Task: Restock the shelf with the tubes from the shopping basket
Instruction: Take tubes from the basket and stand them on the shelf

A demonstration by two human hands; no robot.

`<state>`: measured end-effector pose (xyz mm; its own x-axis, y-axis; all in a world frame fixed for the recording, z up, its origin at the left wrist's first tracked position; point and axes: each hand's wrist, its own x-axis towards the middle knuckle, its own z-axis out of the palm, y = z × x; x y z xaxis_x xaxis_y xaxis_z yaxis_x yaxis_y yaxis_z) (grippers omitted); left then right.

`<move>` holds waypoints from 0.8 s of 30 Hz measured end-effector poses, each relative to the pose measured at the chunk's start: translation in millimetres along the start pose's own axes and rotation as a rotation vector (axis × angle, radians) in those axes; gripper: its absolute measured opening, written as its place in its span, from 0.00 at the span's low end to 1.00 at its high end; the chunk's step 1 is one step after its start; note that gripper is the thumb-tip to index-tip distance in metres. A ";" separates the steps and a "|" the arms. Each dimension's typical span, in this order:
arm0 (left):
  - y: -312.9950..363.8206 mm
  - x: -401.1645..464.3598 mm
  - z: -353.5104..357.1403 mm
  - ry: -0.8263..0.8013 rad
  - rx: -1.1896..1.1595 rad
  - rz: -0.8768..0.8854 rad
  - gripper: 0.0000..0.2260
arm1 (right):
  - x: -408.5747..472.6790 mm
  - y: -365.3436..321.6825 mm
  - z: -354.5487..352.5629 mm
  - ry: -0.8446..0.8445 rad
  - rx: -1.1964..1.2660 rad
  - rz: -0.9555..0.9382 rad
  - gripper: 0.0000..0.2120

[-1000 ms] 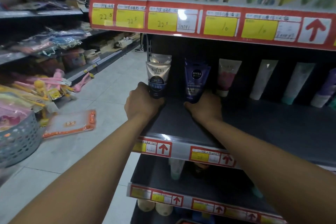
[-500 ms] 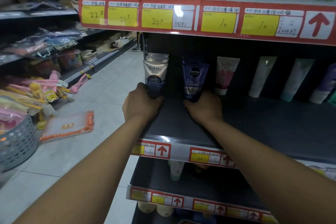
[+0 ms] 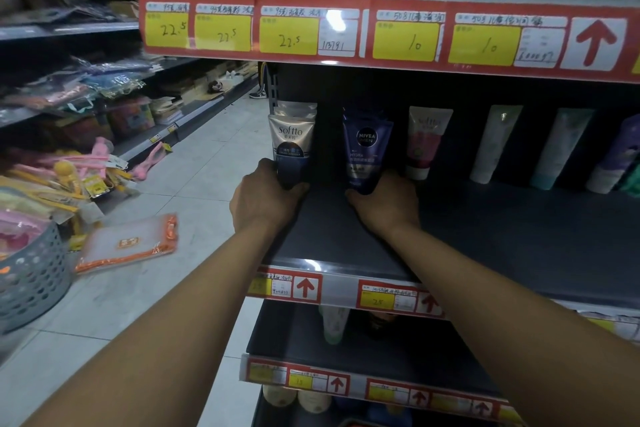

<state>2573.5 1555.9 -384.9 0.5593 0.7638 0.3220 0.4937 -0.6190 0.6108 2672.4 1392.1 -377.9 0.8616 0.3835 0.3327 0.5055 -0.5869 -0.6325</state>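
On the dark shelf (image 3: 485,236) two tubes stand upright, cap down, near its left end. My left hand (image 3: 263,198) grips the base of the beige and blue Softto tube (image 3: 292,139); another like it stands right behind. My right hand (image 3: 384,204) holds the bottom of the dark blue Nivea Men tube (image 3: 365,146). Both caps are hidden by my fingers. To the right stand a pink and white tube (image 3: 424,142), a white tube (image 3: 495,142) and a pale green one (image 3: 557,146). A grey perforated basket (image 3: 31,281) sits on the floor at the far left.
An upper shelf edge with red and yellow price tags (image 3: 346,31) hangs above the tubes. Lower shelves (image 3: 381,347) hold a few tubes. An orange-trimmed pouch (image 3: 128,243) lies on the tiled floor. The shelving across the aisle is full of packaged goods (image 3: 69,170).
Both hands stay on the bases of their tubes, which are barely shifted. The view has drifted slightly.
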 end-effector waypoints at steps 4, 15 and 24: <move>0.5 -0.5 -0.8 -0.004 0.010 -0.008 0.31 | -0.8 -0.2 -1.3 -0.002 -0.001 0.001 0.20; 2.3 -0.3 -2.3 -0.027 0.031 -0.018 0.29 | -2.5 -1.1 -4.2 -0.011 -0.019 0.029 0.21; 6.0 -3.0 -8.7 -0.073 0.030 -0.042 0.31 | -5.8 1.6 -8.5 -0.050 -0.102 0.017 0.21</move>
<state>2569.0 1551.5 -375.9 0.5843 0.7745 0.2422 0.5370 -0.5929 0.6001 2668.6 1382.9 -374.9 0.8679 0.4064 0.2856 0.4951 -0.6621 -0.5625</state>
